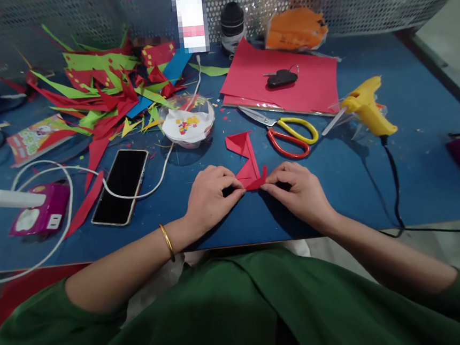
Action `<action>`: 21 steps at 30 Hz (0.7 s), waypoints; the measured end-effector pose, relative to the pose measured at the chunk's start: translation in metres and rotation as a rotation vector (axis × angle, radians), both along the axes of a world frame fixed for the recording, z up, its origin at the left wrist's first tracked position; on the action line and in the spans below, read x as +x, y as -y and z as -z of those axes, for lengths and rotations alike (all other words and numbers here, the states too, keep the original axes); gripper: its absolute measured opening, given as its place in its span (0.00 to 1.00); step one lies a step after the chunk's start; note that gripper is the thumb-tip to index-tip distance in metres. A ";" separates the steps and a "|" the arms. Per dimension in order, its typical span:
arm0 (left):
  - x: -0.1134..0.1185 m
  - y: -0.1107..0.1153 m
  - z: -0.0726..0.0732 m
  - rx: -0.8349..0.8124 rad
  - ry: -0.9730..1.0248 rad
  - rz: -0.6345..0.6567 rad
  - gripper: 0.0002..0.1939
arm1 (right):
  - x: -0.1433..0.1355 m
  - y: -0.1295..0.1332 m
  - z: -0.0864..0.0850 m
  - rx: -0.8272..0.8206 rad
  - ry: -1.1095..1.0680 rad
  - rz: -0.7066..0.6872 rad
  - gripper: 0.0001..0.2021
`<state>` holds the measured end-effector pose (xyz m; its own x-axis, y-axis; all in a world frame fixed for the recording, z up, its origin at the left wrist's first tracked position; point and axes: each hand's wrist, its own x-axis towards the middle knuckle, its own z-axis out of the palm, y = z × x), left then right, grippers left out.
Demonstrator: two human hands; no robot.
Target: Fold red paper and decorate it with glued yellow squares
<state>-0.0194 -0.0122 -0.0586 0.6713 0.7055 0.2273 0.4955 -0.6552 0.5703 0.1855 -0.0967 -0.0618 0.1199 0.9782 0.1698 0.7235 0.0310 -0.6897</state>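
A folded piece of red paper (252, 162) stands on the blue table between my hands, with a zigzag outline and a narrow strip sticking up near its right corner. My left hand (216, 195) pinches its lower left corner between thumb and forefinger. On the other side, my right hand (298, 190) pinches the lower right end by the strip. Scissors (287, 135) with one yellow and one red handle lie just beyond my right hand, blades partly apart. Behind them are red sheets (307, 90) with a black key (282, 78) on top.
A yellow glue gun (369, 109) with a black cord is at the right. A phone (122, 187), a white cable (162, 181) and a purple box (42, 210) lie left. Farther back are a clear bowl (187, 122) and a pile of coloured paper scraps (105, 86).
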 end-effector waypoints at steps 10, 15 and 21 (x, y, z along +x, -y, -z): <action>0.002 -0.002 -0.002 -0.062 -0.008 -0.017 0.04 | -0.008 -0.002 -0.001 -0.016 0.015 0.061 0.11; 0.004 -0.001 -0.002 -0.061 -0.009 -0.042 0.04 | -0.013 -0.003 0.000 -0.033 0.128 0.097 0.09; 0.008 0.000 -0.004 -0.062 -0.037 -0.067 0.07 | -0.015 -0.003 0.001 -0.029 0.144 0.134 0.08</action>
